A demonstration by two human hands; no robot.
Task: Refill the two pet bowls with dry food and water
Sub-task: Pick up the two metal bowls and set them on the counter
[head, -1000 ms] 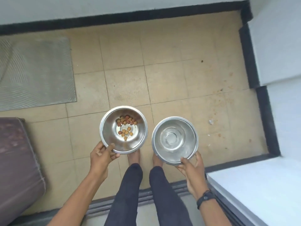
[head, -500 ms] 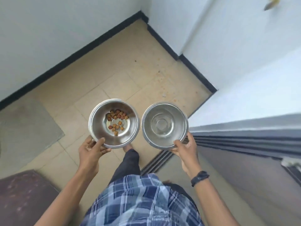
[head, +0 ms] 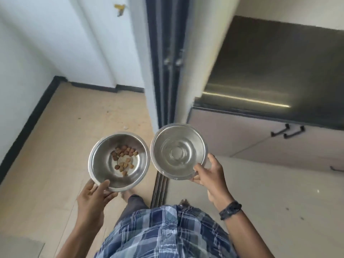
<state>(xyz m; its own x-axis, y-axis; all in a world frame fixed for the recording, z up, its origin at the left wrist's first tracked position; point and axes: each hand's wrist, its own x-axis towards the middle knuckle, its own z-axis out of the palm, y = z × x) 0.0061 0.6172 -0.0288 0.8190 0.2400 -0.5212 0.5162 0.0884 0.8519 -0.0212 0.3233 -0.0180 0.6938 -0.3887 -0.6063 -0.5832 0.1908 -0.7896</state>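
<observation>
I carry two steel pet bowls at waist height. My left hand grips the near rim of the left bowl, which holds several brown kibble pieces in its middle. My right hand pinches the near right rim of the right bowl; its bottom looks bare, perhaps with a film of clear water. The two bowls hang side by side, almost touching, above a sliding-door track.
A dark sliding-door frame rises straight ahead. Right of it runs a dark counter over pale cabinet doors with black handles. Tan tiled floor with black skirting lies to the left, pale floor to the right.
My view has swung right, from the tiled balcony floor to the doorway and the counter beyond. Both bowls stay in my hands, the right one now held slightly higher.
</observation>
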